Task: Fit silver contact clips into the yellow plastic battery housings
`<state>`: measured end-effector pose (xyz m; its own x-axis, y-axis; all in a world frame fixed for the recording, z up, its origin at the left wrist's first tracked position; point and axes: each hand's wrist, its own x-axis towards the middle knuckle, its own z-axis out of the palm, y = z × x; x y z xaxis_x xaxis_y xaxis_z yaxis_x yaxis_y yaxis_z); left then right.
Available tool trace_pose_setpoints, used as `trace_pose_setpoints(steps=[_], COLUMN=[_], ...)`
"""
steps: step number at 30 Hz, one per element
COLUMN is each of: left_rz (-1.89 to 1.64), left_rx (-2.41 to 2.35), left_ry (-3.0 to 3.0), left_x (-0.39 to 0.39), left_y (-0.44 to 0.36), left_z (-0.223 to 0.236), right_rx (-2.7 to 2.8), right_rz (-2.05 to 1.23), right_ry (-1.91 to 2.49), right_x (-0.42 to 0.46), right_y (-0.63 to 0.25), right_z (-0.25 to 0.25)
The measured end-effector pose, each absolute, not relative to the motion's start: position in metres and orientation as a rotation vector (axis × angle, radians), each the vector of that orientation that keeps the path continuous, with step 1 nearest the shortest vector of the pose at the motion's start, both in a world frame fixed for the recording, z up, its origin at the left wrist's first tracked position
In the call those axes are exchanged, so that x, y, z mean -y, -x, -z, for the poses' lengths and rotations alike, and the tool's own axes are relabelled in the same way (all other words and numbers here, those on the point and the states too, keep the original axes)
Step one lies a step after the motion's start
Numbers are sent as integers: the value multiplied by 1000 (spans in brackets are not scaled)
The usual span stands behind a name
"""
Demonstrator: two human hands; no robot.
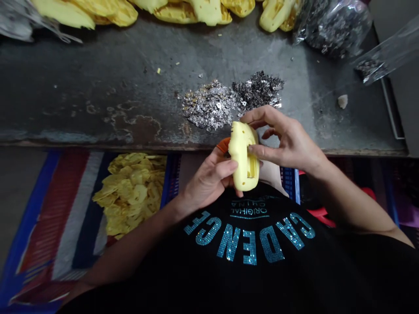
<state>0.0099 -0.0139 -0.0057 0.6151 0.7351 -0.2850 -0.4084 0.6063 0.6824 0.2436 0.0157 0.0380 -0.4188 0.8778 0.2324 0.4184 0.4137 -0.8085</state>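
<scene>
A yellow plastic shell [241, 148] with a rectangular slot in its face is held upright just in front of the bench edge. My left hand [211, 176] grips its left side, thumb on the front, with an orange band on one finger. At the slot's upper end rests the thumb of my right hand [281, 139], its other fingers curled around the far side. Whether a small part sits under that thumb is hidden. Just beyond lie a heap of silvery metal pieces [211, 104] and a heap of darker metal pieces [258, 90].
More yellow shells [193, 11] line the back of the bench [131, 74]. Plastic bags of metal pieces [337, 28] stand at the back right. A whitish lump [342, 101] lies on the right. Below left, many flat yellow parts [134, 192] fill a blue-edged, cloth-lined container.
</scene>
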Motion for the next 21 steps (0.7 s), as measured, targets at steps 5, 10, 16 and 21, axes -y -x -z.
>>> trace_pose_setpoints(steps=[5,10,16,21], left_rz=[-774,-796,-810,-816], left_rx=[-688,-805,-891,-924], left_ry=[-689,-744,-688,-618], left_x=[19,24,23,15], left_y=[-8,-2,-1,-1], left_z=[1,8,16,22], right_rx=[1954,1838,1828,1810], right_rz=[-842,-701,-616,-629], right_ry=[1133,1152,1138,1152], right_x=[-10,6,5,5], right_y=[-237,-229,-228,-226], right_z=[-27,-8,6,6])
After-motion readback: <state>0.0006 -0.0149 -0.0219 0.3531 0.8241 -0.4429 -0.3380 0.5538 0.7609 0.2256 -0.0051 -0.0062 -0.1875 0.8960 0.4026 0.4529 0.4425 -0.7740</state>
